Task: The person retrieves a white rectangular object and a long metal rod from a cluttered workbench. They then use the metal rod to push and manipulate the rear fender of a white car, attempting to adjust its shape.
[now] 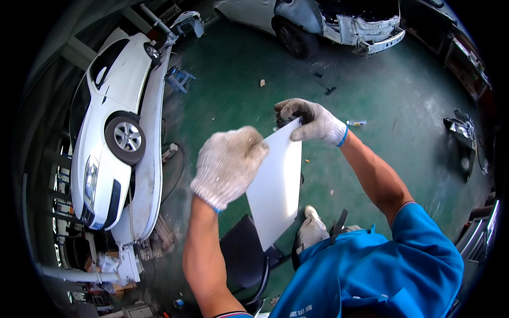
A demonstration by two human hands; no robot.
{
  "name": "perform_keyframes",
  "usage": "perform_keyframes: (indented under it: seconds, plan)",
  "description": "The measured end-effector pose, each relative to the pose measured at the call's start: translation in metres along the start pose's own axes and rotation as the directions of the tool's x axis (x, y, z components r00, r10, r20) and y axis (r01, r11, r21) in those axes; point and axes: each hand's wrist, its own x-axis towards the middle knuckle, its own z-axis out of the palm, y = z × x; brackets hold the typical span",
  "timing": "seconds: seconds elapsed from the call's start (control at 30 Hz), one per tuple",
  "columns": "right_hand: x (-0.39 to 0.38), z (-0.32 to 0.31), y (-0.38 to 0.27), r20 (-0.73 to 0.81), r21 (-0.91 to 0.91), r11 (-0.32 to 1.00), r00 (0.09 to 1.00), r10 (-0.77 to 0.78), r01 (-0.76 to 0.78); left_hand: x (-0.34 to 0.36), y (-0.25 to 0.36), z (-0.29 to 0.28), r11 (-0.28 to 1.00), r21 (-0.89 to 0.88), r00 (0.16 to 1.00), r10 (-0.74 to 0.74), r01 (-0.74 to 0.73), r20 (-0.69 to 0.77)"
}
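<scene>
The person, wearing a blue short-sleeved top [371,270], is holding up a thin white sheet [278,185] in front of the body, above the green floor [228,100]. The gloved left hand [230,164] is closing on the sheet's left edge near its upper end, its back facing the camera and its fingertips hiding from view. The gloved right hand [315,122] is gripping the upper right corner, the thumb pressing on the near face while the fingers are curling over the far side. A dark object [283,122] is showing just beneath those fingers; its kind is staying unclear. The sheet is slanting, its lower point hanging in front of a black chair [241,246], and its right part is shining with reflected light. To the left, a white car [106,169] is standing on a pale platform [154,122], with a blue stool [181,79] sitting near it. Farther off, a partly dismantled car [305,21] is exposing its front end.
</scene>
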Motion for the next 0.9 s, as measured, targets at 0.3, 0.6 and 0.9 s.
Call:
perform_keyframes:
  seconds: [0.3, 0.6, 0.9]
  plan:
    - [0.123, -0.147, 0.051, -0.277, 0.279, 0.956, 0.945, 0.174, -0.094, 0.253, -0.059, 0.017, 0.989, 0.092, 0.967, 0.092, -0.117, 0.237]
    - [0.21, -0.297, 0.072, -0.498, 0.263, 0.965, 0.857, 0.133, 0.003, 0.437, -0.06, 0.04, 0.94, 0.124, 0.918, 0.271, -0.317, 0.291]
    - [0.289, -0.435, 0.072, -0.437, 0.263, 0.964, 0.895, 0.089, 0.033, 0.598, -0.055, 0.062, 0.875, 0.259, 0.873, 0.291, -0.408, 0.391]
